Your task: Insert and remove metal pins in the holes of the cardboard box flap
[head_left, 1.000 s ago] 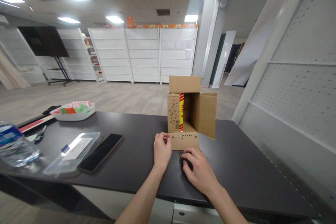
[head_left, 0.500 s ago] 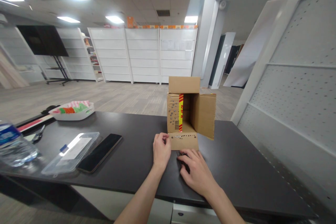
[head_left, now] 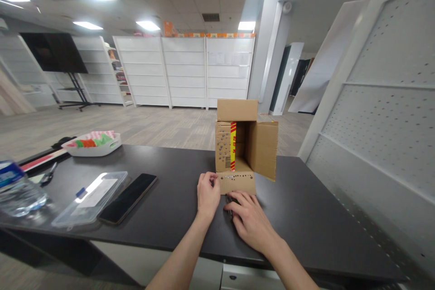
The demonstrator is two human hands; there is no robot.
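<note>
Since a second earlier, the right hand [head_left: 249, 219] had shifted slightly leftward, while the left hand [head_left: 208, 195] stayed beside the cardboard box [head_left: 265, 149]. Across the dark tabletop [head_left: 306, 213] lay, left to right, a water bottle [head_left: 21, 195], a clear plastic case [head_left: 68, 218], a white basket [head_left: 93, 151] and a smartphone [head_left: 129, 198]. Behind stood a television [head_left: 54, 52], white shelving units [head_left: 183, 72] and, rightmost, a perforated panel [head_left: 384, 118]. Left fingers curled inward near the lower flap; whether they gripped anything could not be told. On the table ahead, the box gaped toward the person, its left panel grey-spotted, its lower flap lined with dark holes, its right flap swung out. Right fingers, partly spread, arched over a small dark object [head_left: 229, 200]; their hold was unclear. The bottle's label was blue; the box bore a barcode [head_left: 228, 162] and yellow-and-red tape [head_left: 233, 145], its characters too small to read.
</note>
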